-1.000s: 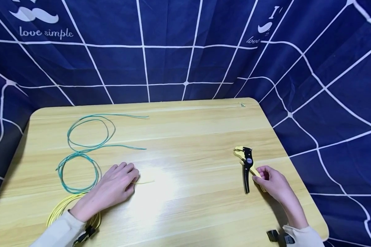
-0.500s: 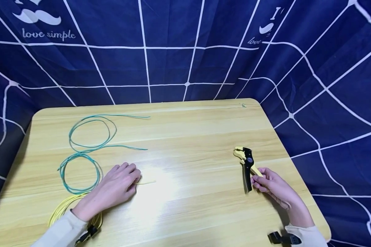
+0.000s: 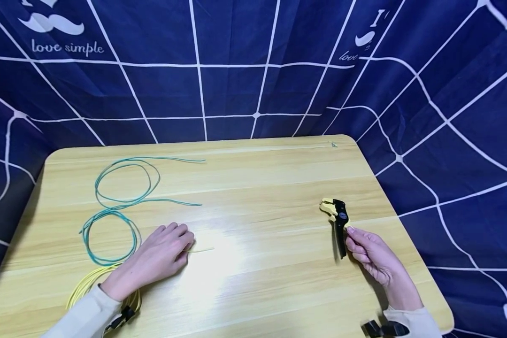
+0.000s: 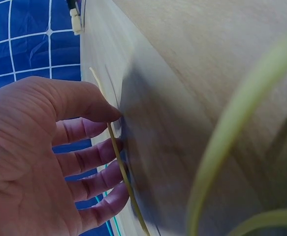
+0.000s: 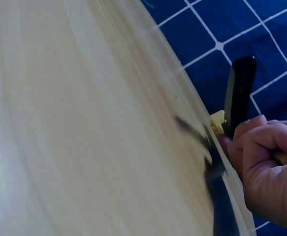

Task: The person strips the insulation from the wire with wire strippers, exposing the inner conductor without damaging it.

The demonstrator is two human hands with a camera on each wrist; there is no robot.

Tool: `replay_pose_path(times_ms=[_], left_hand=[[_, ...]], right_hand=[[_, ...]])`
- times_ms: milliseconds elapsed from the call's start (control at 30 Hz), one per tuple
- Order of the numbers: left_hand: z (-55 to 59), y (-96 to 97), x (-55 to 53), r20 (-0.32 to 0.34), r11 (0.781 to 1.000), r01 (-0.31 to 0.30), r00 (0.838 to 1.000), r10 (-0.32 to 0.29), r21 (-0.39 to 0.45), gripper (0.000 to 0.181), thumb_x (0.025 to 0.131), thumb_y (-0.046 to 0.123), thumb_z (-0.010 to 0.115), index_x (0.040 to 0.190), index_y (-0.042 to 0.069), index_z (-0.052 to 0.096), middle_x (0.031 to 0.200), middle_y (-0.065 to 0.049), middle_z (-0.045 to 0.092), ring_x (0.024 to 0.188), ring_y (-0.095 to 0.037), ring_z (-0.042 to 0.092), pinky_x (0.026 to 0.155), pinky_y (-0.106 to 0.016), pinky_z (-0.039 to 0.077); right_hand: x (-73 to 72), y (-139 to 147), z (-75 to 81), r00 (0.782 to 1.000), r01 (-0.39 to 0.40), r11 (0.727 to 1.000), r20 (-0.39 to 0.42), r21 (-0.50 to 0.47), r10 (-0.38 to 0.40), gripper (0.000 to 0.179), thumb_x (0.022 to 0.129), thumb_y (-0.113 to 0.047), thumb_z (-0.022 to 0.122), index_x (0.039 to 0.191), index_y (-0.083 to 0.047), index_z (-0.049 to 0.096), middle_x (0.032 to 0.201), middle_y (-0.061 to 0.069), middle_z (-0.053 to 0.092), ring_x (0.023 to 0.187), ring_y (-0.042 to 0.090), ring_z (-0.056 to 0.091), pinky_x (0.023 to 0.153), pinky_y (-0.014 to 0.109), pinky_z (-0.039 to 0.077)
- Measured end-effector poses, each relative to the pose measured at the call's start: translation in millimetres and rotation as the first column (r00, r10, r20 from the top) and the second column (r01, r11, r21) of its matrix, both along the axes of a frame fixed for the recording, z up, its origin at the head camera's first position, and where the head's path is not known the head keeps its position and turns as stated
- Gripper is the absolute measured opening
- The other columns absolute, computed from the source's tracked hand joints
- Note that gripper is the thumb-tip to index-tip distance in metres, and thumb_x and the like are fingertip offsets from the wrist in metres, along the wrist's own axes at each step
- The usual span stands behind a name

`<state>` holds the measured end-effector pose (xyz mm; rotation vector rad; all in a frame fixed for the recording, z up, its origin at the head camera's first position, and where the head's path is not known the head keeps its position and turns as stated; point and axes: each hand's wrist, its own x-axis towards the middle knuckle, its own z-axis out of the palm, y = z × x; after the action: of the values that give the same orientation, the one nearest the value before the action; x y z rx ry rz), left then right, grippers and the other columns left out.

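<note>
My left hand is low over the left half of the table, pinching a thin yellow wire between thumb and fingers. The wire's free end sticks out to the right of the fingertips. Behind that wrist lies the yellow wire coil, partly covered by the forearm. On the right side, my right hand grips a yellow-and-black wire stripper by its yellow handle, which the fingers mostly hide. The stripper's head points away from me and its black handle hangs free on the left.
Two loose coils of teal wire lie at the left, a far coil and a nearer coil. Small teal scraps sit at the table's far right corner. A blue curtain with white lines surrounds the back and sides.
The right hand has closed more fully round the stripper's yellow handle, and the stripper has turned slightly and lifted. The left hand stays on the yellow wire in nearly the same place.
</note>
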<state>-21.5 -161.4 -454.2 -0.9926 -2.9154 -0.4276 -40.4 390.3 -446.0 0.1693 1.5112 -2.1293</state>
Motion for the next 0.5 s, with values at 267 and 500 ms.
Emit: replay_pose_path(times_ms=[267,500], left_hand=[[-3.4,0.5,2.2,-0.001,1.0,0.002,1.0,-0.002,0.011,0.022,0.088,0.009,0.079,0.088,0.018,0.059,0.09,0.005,0.05,0.08,-0.02,0.047,0.071,-0.038,0.044],[-1.1,-1.7,-0.1,-0.002,1.0,0.01,1.0,-0.01,0.001,0.025,0.088,0.009,0.081,0.091,0.019,0.059,0.091,0.006,0.052,0.081,-0.019,0.048,0.071,-0.038,0.045]], right_hand=[[1.6,-13,5.2,0.999,-0.015,0.973,-0.05,-0.232,0.003,0.037,0.12,-0.004,0.032,0.124,-0.003,0.069,0.109,0.005,0.07,0.091,0.009,0.065,0.083,0.018,0.056],[0.4,-30,4.7,0.981,-0.18,0.844,-0.158,-0.505,0.115,0.049,0.118,0.0,0.013,0.158,0.007,0.039,0.154,0.036,0.051,0.144,0.046,0.052,0.119,0.044,0.038]])
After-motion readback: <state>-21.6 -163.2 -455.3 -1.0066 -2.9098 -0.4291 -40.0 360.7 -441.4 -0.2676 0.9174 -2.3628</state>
